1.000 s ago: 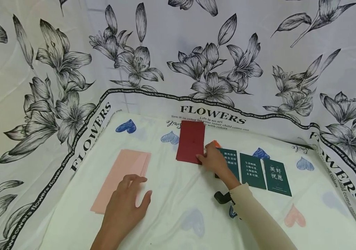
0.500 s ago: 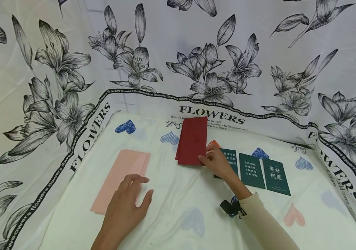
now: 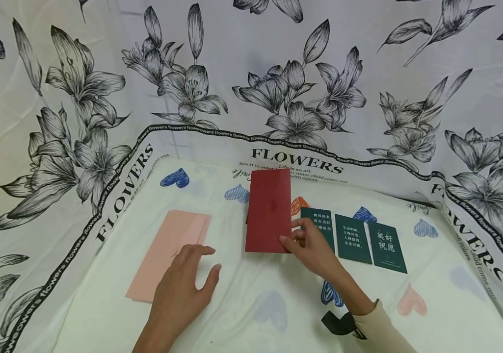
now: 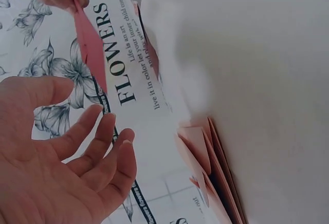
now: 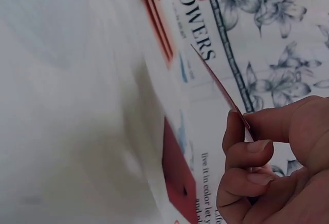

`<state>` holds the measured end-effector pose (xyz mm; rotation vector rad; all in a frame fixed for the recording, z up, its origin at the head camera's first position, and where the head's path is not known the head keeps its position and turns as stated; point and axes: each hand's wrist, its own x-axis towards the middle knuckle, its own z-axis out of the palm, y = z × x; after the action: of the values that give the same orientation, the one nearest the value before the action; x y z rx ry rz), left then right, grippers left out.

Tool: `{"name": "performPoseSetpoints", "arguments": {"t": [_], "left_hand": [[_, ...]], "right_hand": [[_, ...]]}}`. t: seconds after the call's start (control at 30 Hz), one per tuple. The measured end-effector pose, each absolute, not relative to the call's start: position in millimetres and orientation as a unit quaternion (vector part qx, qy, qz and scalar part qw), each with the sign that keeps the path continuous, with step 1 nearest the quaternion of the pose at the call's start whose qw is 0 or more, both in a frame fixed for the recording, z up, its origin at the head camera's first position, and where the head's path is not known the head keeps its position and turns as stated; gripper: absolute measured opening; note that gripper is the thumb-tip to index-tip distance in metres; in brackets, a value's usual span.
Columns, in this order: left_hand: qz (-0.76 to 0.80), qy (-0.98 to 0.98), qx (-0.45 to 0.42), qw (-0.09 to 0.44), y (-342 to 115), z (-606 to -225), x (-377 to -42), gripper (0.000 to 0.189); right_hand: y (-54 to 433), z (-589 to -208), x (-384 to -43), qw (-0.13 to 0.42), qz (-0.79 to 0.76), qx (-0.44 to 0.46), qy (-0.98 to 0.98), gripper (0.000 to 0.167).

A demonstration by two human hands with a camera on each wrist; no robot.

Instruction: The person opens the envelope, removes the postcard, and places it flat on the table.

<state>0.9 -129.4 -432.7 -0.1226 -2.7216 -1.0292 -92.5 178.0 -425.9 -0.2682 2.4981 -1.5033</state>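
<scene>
My right hand (image 3: 313, 250) pinches a red envelope (image 3: 269, 211) near its lower right corner, thumb on the near face. It is raised off the table in the right wrist view, seen almost edge-on (image 5: 221, 88). Another red envelope (image 5: 180, 178) lies on the cloth beneath, mostly hidden in the head view. At the left, a small stack of pink envelopes (image 3: 160, 255) lies with edges fanned. My left hand (image 3: 180, 289) hovers over its near right side, fingers loosely bent and holding nothing; the left wrist view shows the palm bare.
Three dark green cards with white writing (image 3: 354, 239) lie in a row to the right, the leftmost partly behind the right hand. A white tablecloth (image 3: 233, 314) with printed hearts covers the table. A flower-print cloth (image 3: 216, 147) rises behind and at both sides.
The right hand has lifted the top red envelope off the one below and brought it slightly nearer to me. The left hand has barely moved.
</scene>
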Motion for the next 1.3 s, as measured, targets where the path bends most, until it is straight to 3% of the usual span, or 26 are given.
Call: {"name": "performPoseSetpoints", "arguments": {"t": [0.33,0.53,0.8,1.13,1.3], "left_hand": [[-0.49,-0.872,-0.027,-0.004,-112,-425,2,0.049],[-0.559,-0.828,-0.03,-0.03,-99,-423,-1,0.05],[-0.612,-0.786,-0.083,-0.003,-93,-421,-3,0.035],[-0.681,-0.726,-0.09,0.027,-96,-416,-2,0.038],[-0.698,-0.708,-0.099,0.05,-93,-418,0,0.036]], "right_hand": [[167,-396,-42,0.138,-0.56,-0.117,0.808,0.048],[159,-385,-15,0.149,-0.556,-0.14,0.805,0.045],[159,-384,2,0.161,-0.561,-0.141,0.8,0.044],[152,-395,16,0.229,-0.565,-0.17,0.774,0.043],[149,-395,19,0.195,-0.542,-0.173,0.799,0.046]]}}
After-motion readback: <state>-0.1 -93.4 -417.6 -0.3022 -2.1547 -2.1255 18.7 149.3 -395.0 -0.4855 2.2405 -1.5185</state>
